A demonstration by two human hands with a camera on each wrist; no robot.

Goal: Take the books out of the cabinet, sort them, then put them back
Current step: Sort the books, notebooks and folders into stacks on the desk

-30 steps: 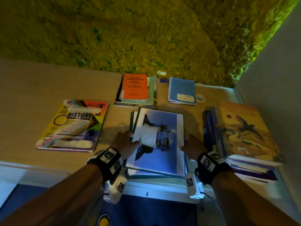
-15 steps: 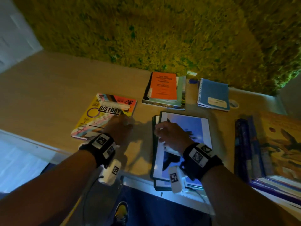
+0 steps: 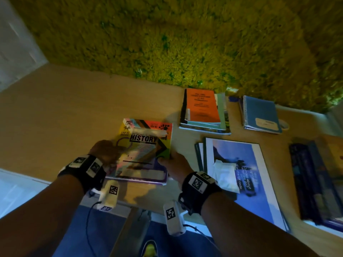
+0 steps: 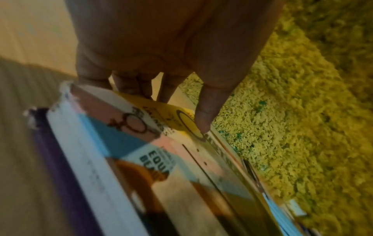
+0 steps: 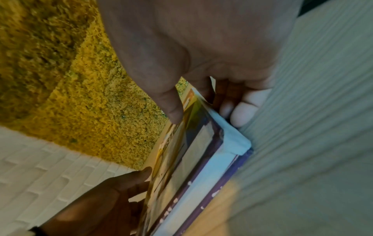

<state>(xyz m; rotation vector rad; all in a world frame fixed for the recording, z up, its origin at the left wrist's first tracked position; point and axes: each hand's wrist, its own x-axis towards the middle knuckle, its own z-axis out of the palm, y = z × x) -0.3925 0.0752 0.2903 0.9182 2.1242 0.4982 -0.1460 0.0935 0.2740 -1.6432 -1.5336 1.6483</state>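
Note:
A colourful book titled HISTORY [image 3: 146, 145] lies near the front edge of the wooden top [image 3: 55, 112]. My left hand [image 3: 106, 152] grips its left edge, thumb on the cover [image 4: 201, 121] and fingers curled under. My right hand [image 3: 172, 164] grips its right edge, thumb on top [image 5: 171, 110] and fingers beneath the book [image 5: 193, 159]. To the right lies a flat pile topped by a blue-and-white picture cover [image 3: 239, 179]. Behind it sit an orange book on a small pile [image 3: 202, 106] and a blue spiral notebook [image 3: 259, 114].
A pile of dark blue books [image 3: 315, 179] fills the right end of the top, with a yellow picture book at the frame's edge. A shaggy yellow-green rug [image 3: 185, 43] spreads beyond the top. White brick wall [image 3: 14, 43] stands at the left.
My view swung left. My right hand left the blue-and-white pile and crossed to the HISTORY book's right edge. Both hands now grip that book, which sits nearer the middle.

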